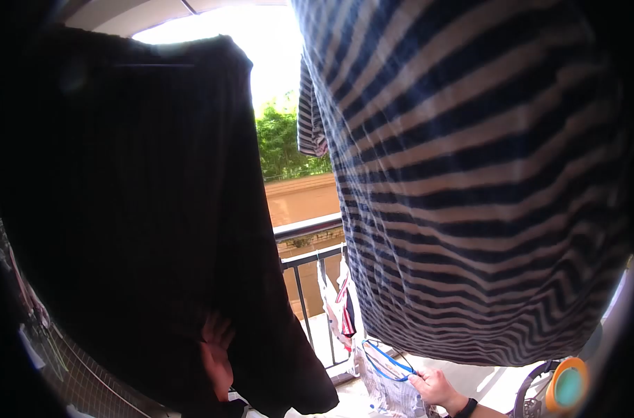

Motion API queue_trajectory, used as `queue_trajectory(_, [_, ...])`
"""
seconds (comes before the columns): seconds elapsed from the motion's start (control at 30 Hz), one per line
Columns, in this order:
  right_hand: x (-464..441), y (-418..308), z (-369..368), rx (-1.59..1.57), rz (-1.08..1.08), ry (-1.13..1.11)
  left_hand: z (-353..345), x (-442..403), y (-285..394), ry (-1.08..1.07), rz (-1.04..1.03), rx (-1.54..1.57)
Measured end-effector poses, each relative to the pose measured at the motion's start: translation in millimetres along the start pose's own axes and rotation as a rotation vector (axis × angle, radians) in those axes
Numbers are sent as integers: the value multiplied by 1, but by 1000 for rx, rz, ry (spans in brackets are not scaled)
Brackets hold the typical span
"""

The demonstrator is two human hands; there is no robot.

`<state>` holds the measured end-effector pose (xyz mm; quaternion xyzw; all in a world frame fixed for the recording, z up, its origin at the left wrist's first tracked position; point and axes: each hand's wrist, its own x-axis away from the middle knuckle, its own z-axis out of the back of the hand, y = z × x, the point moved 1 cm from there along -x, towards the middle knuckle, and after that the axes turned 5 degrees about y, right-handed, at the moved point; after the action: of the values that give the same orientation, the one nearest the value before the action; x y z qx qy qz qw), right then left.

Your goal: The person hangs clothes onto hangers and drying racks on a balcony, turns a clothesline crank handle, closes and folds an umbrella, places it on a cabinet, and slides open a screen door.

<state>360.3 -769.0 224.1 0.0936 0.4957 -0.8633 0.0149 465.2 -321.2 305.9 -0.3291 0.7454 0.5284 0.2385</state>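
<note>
A large black garment (142, 209) hangs on the left and fills much of the view. Against its lower part is my left hand (218, 352), fingers stretched out and holding nothing; whether it presses on the cloth I cannot tell. At the bottom, my right hand (435, 389) is closed on the blue rim of a pale, patterned mesh-like basket (390, 390). The basket's lower part runs out of view. A blue-and-white striped shirt (470, 209) hangs close in front on the right, above my right hand.
A dark balcony railing (310, 258) runs behind the clothes, with small light-coloured laundry (341, 299) hanging by it. At the lower right is a round orange-and-green object (569, 385). A wire grid (87, 369) shows at lower left. Green bushes (282, 136) stand beyond an orange wall (303, 198).
</note>
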Motion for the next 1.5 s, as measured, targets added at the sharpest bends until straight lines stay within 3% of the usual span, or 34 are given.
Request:
queue_trajectory(0.03, [31,-40,4,-35,-47,76,0,10,2,-12,25,28])
queue_trajectory(0.13, [55,30,-37,169,319,334,8,19,-9,-88,44,63])
queue_trajectory(0.2, [109,-55,-40,105,119,335,19,29,-17,-212,34,128])
queue_trajectory(0.23, [131,-80,-50,75,10,338,35,31,-37,-209,229,272])
queue_trajectory(0.27, [152,-77,-82,123,97,376,49,37,-43,-219,291,298])
queue_trajectory(0.37, [204,-140,-113,169,-143,483,69,61,-45,-283,386,290])
queue_trajectory(0.4, [218,-154,-114,46,-301,425,74,68,-44,-308,415,289])
queue_trajectory(0.43, [236,-159,-123,201,-69,577,77,79,-44,-330,453,299])
queue_trajectory(0.5, [262,-196,-141,170,-3,690,91,99,-44,-371,534,329])
queue_trajectory(0.6, [284,-229,-163,199,-58,725,100,128,-60,-422,692,404])
queue_trajectory(0.63, [291,-236,-164,253,-47,742,99,128,-16,-539,471,244])
queue_trajectory(0.77, [326,-248,-158,346,4,812,111,182,-28,-641,769,267])
queue_trajectory(0.83, [343,-253,-158,368,55,864,132,201,2,-623,750,308])
queue_trajectory(0.9, [371,-252,-143,291,-3,906,150,217,60,-726,704,131])
queue_trajectory(0.97, [404,-234,-123,329,20,988,177,261,39,-714,961,45])
queue_trajectory(1.03, [425,-258,-110,356,75,1036,201,286,31,-688,1041,-23])
queue_trajectory(1.1, [450,-285,-95,303,53,963,227,302,41,-641,1098,2])
queue_trajectory(1.2, [487,-262,-79,233,247,1203,262,310,56,-626,1144,-23])
queue_trajectory(1.23, [498,-280,-68,56,253,1009,270,310,58,-587,1147,-101])
queue_trajectory(1.3, [504,-317,-62,151,299,1062,286,309,59,-465,1090,-168])
queue_trajectory(1.4, [530,-291,-38,221,402,1489,309,289,81,-307,1023,-247])
queue_trajectory(1.5, [510,-386,-61,990,587,1747,350,275,78,-258,987,-346])
